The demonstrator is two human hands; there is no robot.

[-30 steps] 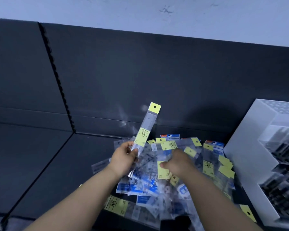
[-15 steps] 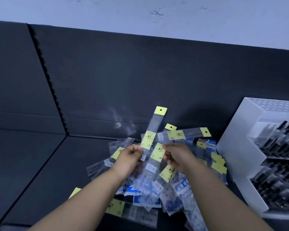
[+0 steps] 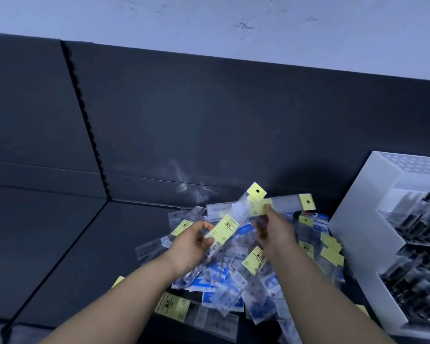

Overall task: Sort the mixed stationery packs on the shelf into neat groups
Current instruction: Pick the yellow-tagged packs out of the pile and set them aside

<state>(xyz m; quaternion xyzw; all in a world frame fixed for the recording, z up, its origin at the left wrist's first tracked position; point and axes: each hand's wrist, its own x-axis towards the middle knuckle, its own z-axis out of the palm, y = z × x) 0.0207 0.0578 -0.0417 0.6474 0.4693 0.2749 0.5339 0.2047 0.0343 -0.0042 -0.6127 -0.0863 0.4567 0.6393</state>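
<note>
Hands: two, left hand [image 3: 191, 247] and right hand [image 3: 274, 232].
Held packs: two, a ruler pack [image 3: 224, 229] in the left, a second ruler pack [image 3: 288, 206] in the right.
Pile of packs [image 3: 224, 274]: one, overlapping, too many to count.
White display rack [image 3: 363, 232]: one.

**Layout of the shelf bay before you, both hands above the heap.**
The heap of stationery packs [image 3: 233, 276] lies on the shelf board [image 3: 60, 256], right of centre and close against the back panel [image 3: 233, 120]. Just right of the heap stands a display rack [image 3: 353, 232] with pens in its tiers. A slotted upright [image 3: 85, 115] divides the back panel well to the left. Your left hand [image 3: 191, 244] holds a ruler pack [image 3: 224, 229] slanting up to the right above the heap. Your right hand [image 3: 276, 234], beside it, pinches a second pack [image 3: 288, 204] that points right towards the rack, its near end crossing the ruler pack's top.
</note>
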